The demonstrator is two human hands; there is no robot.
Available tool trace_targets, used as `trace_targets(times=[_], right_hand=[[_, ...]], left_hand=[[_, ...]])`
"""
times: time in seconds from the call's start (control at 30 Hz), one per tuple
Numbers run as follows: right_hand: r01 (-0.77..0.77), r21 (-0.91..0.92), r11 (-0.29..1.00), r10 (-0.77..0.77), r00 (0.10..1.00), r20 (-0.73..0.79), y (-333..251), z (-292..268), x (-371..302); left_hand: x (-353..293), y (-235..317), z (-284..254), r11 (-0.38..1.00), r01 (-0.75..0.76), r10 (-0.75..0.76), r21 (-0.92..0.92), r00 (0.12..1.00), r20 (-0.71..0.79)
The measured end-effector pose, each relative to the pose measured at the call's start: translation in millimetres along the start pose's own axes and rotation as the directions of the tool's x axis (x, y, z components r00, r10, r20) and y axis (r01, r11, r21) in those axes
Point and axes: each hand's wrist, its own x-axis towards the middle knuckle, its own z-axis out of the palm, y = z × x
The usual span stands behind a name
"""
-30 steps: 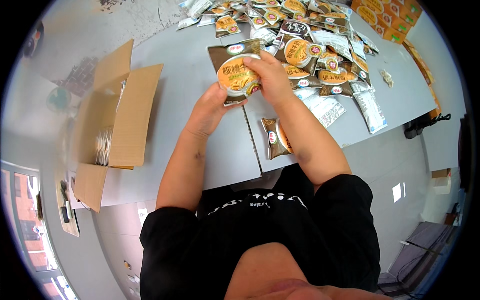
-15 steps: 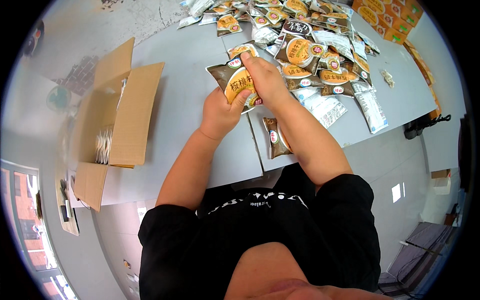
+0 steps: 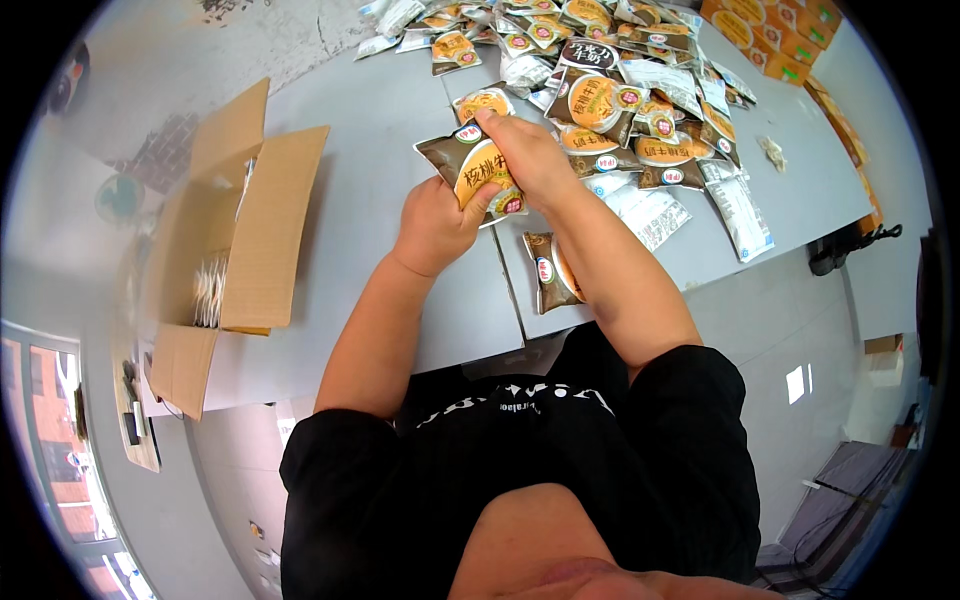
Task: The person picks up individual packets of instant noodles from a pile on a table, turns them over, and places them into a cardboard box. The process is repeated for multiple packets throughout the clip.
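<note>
Both hands grip one brown and yellow milk pouch [image 3: 462, 158] above the table. My left hand [image 3: 432, 225] holds its lower side, thumb across the printed front. From the right, my right hand [image 3: 533, 163] is closed on the upper and right side, covering part of it. Just behind the held pouch lies another milk pouch [image 3: 484, 101] of the same kind. A further brown pouch [image 3: 548, 272] rests near the table's front edge, partly hidden by my right forearm. Beyond my right hand is a large heap of pouches [image 3: 597, 100], some showing their silver-white backs.
An open cardboard box [image 3: 268, 240] stands on the grey table [image 3: 365, 180] at the left, with several pouches [image 3: 209, 292] packed upright inside. Orange printed cartons [image 3: 772, 35] are stacked at the far right. A small crumpled scrap [image 3: 772, 153] lies right of the heap.
The held pouch has tilted slightly, with small shifts of both hands. Both hands keep their grip, and the heap and box look the same.
</note>
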Motion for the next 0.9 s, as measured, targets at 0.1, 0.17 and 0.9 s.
trace_targets(times=[0.1, 0.17, 0.9], right_hand=[[-0.015, 0.088, 0.996, 0.012, 0.999, 0.043, 5.2, -2.9, 5.9], [0.023, 0.161, 0.987, -0.049, 0.986, 0.159, 8.6, -6.3, 7.7], [0.002, 0.145, 0.989, -0.001, 1.0, -0.003, 10.0, -8.0, 4.8]], left_hand=[[-3.0, -3.7, 3.1, 0.995, 0.018, -0.025, -0.101, 0.998, -0.059], [-3.8, -6.0, 2.6, 0.983, 0.037, -0.051, -0.178, 0.996, -0.077], [1.4, -0.8, -0.3, 0.974, -0.17, 0.159, 0.148, 0.984, 0.083]])
